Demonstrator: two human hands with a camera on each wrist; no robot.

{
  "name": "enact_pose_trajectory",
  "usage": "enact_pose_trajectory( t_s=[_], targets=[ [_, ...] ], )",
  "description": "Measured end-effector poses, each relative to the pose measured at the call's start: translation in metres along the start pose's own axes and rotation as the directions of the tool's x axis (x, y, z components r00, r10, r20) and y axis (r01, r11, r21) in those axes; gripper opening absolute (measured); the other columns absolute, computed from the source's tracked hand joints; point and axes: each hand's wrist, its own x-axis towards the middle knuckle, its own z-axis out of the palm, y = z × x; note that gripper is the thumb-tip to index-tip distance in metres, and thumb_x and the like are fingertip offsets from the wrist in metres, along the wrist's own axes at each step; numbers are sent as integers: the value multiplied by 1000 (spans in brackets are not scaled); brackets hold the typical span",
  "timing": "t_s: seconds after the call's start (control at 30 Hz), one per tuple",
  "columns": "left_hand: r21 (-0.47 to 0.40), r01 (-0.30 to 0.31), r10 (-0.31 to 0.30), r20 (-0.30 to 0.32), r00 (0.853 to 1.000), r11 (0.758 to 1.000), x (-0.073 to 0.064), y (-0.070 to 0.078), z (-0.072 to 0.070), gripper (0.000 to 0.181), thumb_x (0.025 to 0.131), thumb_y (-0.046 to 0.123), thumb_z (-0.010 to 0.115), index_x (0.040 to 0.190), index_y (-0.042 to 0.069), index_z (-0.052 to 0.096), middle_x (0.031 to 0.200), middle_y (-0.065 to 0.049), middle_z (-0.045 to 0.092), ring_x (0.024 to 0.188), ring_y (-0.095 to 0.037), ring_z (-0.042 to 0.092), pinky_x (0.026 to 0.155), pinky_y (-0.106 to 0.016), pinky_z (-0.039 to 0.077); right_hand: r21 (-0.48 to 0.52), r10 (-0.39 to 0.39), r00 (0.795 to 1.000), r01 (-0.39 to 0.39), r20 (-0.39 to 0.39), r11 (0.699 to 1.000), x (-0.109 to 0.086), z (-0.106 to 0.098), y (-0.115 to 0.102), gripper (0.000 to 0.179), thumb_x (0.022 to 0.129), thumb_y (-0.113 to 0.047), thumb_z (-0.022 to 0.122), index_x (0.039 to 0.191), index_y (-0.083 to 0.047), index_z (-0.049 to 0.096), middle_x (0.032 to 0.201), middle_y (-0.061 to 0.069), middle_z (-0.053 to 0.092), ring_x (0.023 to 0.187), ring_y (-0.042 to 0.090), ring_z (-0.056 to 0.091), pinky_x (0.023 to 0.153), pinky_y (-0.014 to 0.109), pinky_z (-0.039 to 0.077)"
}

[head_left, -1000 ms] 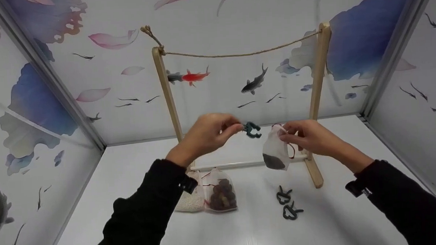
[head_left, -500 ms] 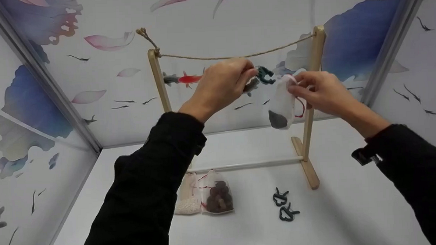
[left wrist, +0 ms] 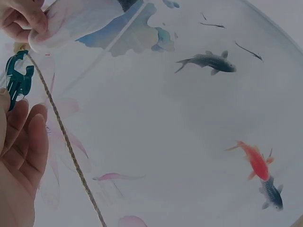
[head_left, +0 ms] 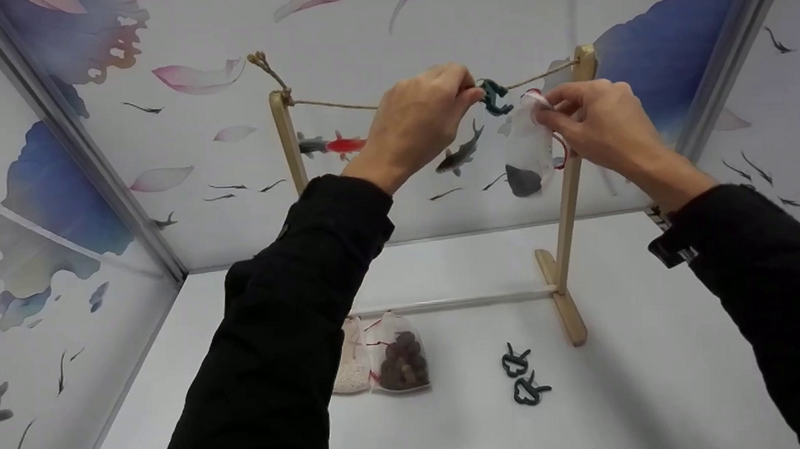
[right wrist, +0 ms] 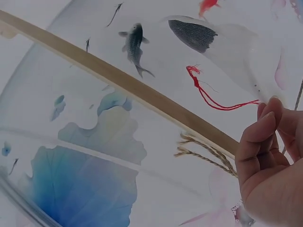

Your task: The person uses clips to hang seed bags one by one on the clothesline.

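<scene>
My left hand [head_left: 422,119] pinches a dark green spring clip [head_left: 494,99] by its handles, right at the rope [head_left: 334,106]. In the left wrist view the clip [left wrist: 19,78] has its jaws spread, beside the rope [left wrist: 66,137]. Just to the right, my right hand [head_left: 601,121] pinches the top of a white drawstring bag [head_left: 526,138], which hangs below the rope's height with something dark in its bottom. The right wrist view shows the bag's red drawstring [right wrist: 213,105] dangling near the fingertips.
The rope spans two wooden posts [head_left: 568,203] of a stand. On the white table [head_left: 462,411] lie two more clips [head_left: 529,389] at the right. A bag of brown round things [head_left: 404,362] and a bag of pale grains [head_left: 352,375] lie left, the latter partly behind my sleeve.
Both hands have risen from low in front of the stand to the rope's height, carrying the clip and the white bag with them. The bags and clips on the table stay put.
</scene>
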Motion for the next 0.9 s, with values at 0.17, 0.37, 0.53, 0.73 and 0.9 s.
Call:
enact_pose_trajectory(
  t_s=[0.17,0.37,0.53,0.73,0.9],
  targets=[
    [-9,55,-55,-40,998,998,10,2,1,31,108,30,51,107,4,69,96,-5,70,74,-16,57,70,-28,49,-42,-15,1000,14,-22,999,7,-3,-5,31,102,-29,64,120,-6,74,105,23,73,52,8,62,48,14,45],
    [-16,163,-164,-55,985,986,18,1,8,30,106,33,53,106,8,70,95,-1,70,75,-14,55,70,-29,47,-85,-60,995,54,-75,995,10,0,-10,29,102,-27,65,122,-10,75,97,21,74,49,4,59,47,12,43],
    [-27,217,-218,-67,974,976,19,1,13,29,105,34,55,104,10,71,93,1,70,75,-14,56,71,-32,48,-106,-83,991,72,-103,992,12,3,-12,26,101,-24,66,121,-11,76,96,18,75,49,0,57,47,11,42],
    [-25,236,-236,-34,971,971,22,4,14,29,105,34,55,106,11,71,100,1,73,82,-15,64,75,-31,51,-182,-130,984,106,-124,978,12,1,-12,25,101,-23,66,121,-12,76,100,16,75,55,7,61,48,9,39],
    [-36,234,-235,-5,972,971,24,7,15,30,106,34,52,110,11,70,104,1,73,84,-15,65,75,-29,51,-195,-184,975,157,-125,968,12,0,-10,25,102,-17,65,123,-9,74,107,16,74,66,21,67,51,9,37]
  ],
)
